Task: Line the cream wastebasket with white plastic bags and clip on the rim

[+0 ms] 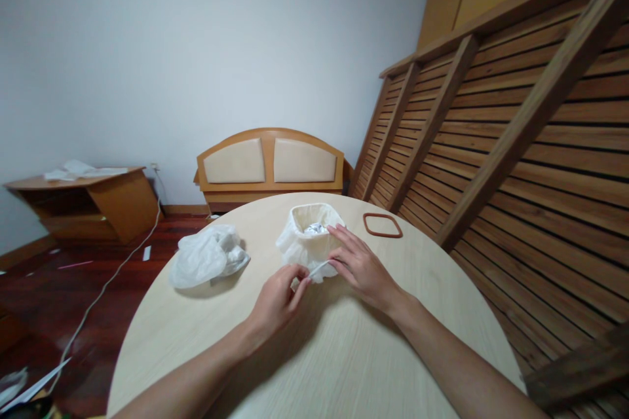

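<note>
A small bin [319, 250] stands upright on the round table, lined with a thin white plastic bag [289, 239] folded out over its rim. Something silvery and crumpled [315, 228] lies inside. At the bin's near side, my left hand [281, 293] pinches the hanging edge of the bag between thumb and fingers. My right hand [362, 268] pinches the same edge a little to the right, its upper fingers resting near the rim. A short stretch of bag edge is drawn taut between the two hands.
On the pale round table [373, 353], a crumpled white plastic bag [209, 256] lies to the left and a brown rounded frame [382, 225] to the right. Beyond are a headboard [269, 163], a low cabinet [113, 206] and a leaning slatted wooden panel [491, 163].
</note>
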`<state>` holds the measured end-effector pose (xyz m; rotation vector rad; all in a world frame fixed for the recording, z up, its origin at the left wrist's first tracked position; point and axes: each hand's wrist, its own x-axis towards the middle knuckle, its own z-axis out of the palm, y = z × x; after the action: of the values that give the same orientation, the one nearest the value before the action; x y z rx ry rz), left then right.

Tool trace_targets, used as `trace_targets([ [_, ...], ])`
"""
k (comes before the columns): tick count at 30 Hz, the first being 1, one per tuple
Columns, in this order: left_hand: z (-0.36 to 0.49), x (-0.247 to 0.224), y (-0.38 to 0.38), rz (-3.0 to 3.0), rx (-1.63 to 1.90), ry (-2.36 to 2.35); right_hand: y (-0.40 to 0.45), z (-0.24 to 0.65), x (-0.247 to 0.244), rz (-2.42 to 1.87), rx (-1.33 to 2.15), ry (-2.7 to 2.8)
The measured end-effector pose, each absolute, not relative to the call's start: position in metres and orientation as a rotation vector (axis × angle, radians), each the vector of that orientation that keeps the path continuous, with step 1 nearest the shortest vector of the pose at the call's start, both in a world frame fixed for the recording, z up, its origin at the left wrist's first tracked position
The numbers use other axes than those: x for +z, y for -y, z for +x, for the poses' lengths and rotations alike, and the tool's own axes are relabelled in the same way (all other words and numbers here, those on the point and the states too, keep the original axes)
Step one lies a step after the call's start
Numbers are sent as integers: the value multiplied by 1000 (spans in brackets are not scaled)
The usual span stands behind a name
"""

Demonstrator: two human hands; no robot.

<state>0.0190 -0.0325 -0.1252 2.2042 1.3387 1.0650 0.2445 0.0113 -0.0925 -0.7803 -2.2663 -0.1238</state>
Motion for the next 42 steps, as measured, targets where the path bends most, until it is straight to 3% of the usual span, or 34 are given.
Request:
trace_targets([
  [15,0,-97,33,2430,927,-1394,-11,245,-90,-784,-27,2190],
  [24,-19,-91,25,2403,492,-1296,-9,245,-86,-773,16,2175],
  [42,-60,-87,5,2371,607,-1319,-9,248,-85,-780,54,2154],
])
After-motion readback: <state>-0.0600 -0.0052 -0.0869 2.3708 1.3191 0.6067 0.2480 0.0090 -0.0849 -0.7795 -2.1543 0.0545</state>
